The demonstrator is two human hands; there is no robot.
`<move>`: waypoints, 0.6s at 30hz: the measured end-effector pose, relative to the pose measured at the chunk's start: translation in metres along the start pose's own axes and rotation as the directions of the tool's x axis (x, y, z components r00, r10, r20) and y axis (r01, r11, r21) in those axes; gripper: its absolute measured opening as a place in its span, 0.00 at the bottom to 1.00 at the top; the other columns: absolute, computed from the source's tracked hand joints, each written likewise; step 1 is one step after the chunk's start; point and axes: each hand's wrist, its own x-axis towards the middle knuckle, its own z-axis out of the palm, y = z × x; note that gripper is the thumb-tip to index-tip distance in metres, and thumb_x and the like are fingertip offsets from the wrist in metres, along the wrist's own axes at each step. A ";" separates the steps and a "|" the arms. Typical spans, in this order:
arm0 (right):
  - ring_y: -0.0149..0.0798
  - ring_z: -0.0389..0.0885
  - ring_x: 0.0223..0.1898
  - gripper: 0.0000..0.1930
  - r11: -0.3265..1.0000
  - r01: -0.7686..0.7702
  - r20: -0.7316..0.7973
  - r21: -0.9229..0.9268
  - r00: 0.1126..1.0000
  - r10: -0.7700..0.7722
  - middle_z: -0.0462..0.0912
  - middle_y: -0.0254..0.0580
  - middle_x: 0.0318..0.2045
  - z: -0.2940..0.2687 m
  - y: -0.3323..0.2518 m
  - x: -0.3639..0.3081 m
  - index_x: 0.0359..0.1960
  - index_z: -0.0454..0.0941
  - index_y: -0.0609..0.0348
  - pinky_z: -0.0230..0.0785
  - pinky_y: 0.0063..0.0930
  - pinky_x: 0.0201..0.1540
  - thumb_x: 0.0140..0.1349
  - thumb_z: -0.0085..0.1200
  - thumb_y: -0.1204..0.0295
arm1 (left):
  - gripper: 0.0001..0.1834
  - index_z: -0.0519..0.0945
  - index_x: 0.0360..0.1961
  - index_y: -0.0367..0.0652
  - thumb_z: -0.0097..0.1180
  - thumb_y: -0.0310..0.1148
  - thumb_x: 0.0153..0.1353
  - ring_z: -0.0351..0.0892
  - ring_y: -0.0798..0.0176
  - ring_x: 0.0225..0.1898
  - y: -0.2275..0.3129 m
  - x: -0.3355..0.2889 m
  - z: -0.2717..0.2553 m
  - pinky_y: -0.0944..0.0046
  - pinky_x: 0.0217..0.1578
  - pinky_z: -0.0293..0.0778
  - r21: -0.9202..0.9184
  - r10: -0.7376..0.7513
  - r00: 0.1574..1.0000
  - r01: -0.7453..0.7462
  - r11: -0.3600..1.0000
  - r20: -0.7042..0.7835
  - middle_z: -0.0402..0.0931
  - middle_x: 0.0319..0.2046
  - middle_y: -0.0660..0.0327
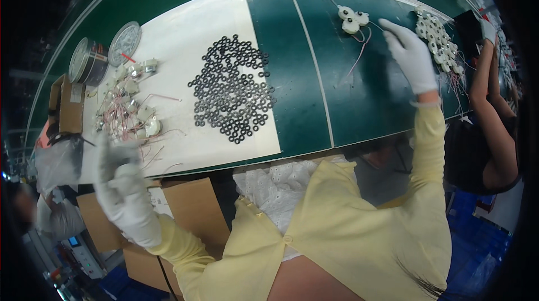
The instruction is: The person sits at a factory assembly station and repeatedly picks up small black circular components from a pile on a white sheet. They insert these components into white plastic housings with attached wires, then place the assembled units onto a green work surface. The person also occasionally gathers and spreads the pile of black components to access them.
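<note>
White disc cluster (352, 19) seen near the bench's (295, 82) far edge; judged light and rigid, its thin wires (357, 58) easily strained; best gripped by the disc rims. Right hand (411, 56) held just beside, fingers extended; whether a wire is pinched cannot be told. Left hand (120, 188) blurred by the near-left corner; grip cannot be told.

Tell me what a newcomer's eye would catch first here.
Likely the scatter of black rings on the white sheet, above and left of centre. Then the white-gloved right hand beside three white round parts, upper right, and the blurred, gloved left hand near tangled wired parts, at left.
</note>
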 end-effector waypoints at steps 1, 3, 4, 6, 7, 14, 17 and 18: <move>0.29 0.82 0.35 0.15 0.999 0.020 -0.063 0.042 0.998 -0.017 0.87 0.42 0.38 -0.005 -0.007 -0.008 0.56 0.83 0.56 0.74 0.23 0.41 0.69 0.57 0.74 | 0.32 0.65 0.72 0.28 0.57 0.23 0.67 0.77 0.67 0.41 0.001 -0.007 0.012 0.69 0.47 0.74 -0.002 -0.074 0.997 0.074 0.997 -0.002 0.78 0.42 0.54; 0.29 0.82 0.36 0.15 1.000 0.010 -0.122 0.022 0.993 -0.007 0.87 0.41 0.39 -0.018 -0.042 -0.025 0.56 0.83 0.59 0.73 0.23 0.41 0.68 0.58 0.77 | 0.32 0.71 0.68 0.30 0.62 0.21 0.62 0.76 0.71 0.39 0.011 -0.017 0.036 0.70 0.39 0.74 0.103 -0.198 0.975 0.188 0.977 0.098 0.77 0.40 0.58; 0.29 0.82 0.37 0.15 0.995 -0.067 -0.122 0.068 0.990 0.075 0.87 0.42 0.39 -0.018 -0.064 -0.038 0.56 0.84 0.60 0.73 0.24 0.41 0.68 0.58 0.78 | 0.29 0.75 0.64 0.33 0.65 0.24 0.61 0.77 0.70 0.36 0.000 -0.021 0.040 0.69 0.36 0.74 0.259 -0.192 0.975 0.158 0.953 0.111 0.78 0.39 0.59; 0.32 0.83 0.37 0.17 0.974 0.009 -0.075 0.227 0.997 0.009 0.87 0.42 0.39 -0.005 -0.086 -0.069 0.55 0.84 0.60 0.74 0.26 0.42 0.64 0.59 0.82 | 0.24 0.81 0.58 0.37 0.69 0.28 0.59 0.75 0.69 0.31 -0.019 -0.029 0.048 0.69 0.34 0.74 0.517 -0.216 0.970 0.129 0.846 0.111 0.79 0.36 0.61; 0.33 0.83 0.37 0.18 0.951 0.042 -0.058 0.307 0.998 -0.025 0.87 0.42 0.39 0.001 -0.096 -0.079 0.54 0.85 0.60 0.74 0.27 0.43 0.62 0.59 0.83 | 0.22 0.82 0.55 0.38 0.69 0.28 0.59 0.73 0.69 0.29 -0.019 -0.030 0.056 0.69 0.33 0.73 0.622 -0.240 0.966 0.131 0.772 0.094 0.78 0.35 0.62; 0.38 0.84 0.35 0.21 0.876 0.085 0.052 0.476 0.991 -0.124 0.86 0.41 0.35 0.052 -0.119 -0.101 0.52 0.85 0.62 0.75 0.30 0.42 0.56 0.57 0.88 | 0.10 0.84 0.37 0.45 0.71 0.33 0.56 0.75 0.56 0.24 -0.060 -0.036 0.051 0.58 0.29 0.73 0.801 -0.008 0.999 -0.025 0.598 0.038 0.76 0.26 0.60; 0.35 0.84 0.35 0.21 0.854 0.002 0.049 0.521 0.998 -0.033 0.86 0.42 0.35 0.063 -0.118 -0.101 0.53 0.84 0.62 0.75 0.27 0.41 0.57 0.56 0.88 | 0.12 0.84 0.38 0.48 0.73 0.37 0.54 0.75 0.53 0.26 -0.079 -0.026 0.054 0.54 0.29 0.72 0.827 0.148 0.988 -0.053 0.559 -0.036 0.74 0.26 0.59; 0.34 0.84 0.35 0.21 0.858 0.005 0.046 0.513 0.998 -0.033 0.86 0.42 0.35 0.066 -0.117 -0.101 0.53 0.84 0.62 0.75 0.27 0.40 0.57 0.56 0.89 | 0.13 0.84 0.39 0.49 0.73 0.38 0.54 0.75 0.52 0.27 -0.082 -0.023 0.055 0.52 0.30 0.72 0.839 0.210 0.976 -0.071 0.539 -0.053 0.74 0.27 0.59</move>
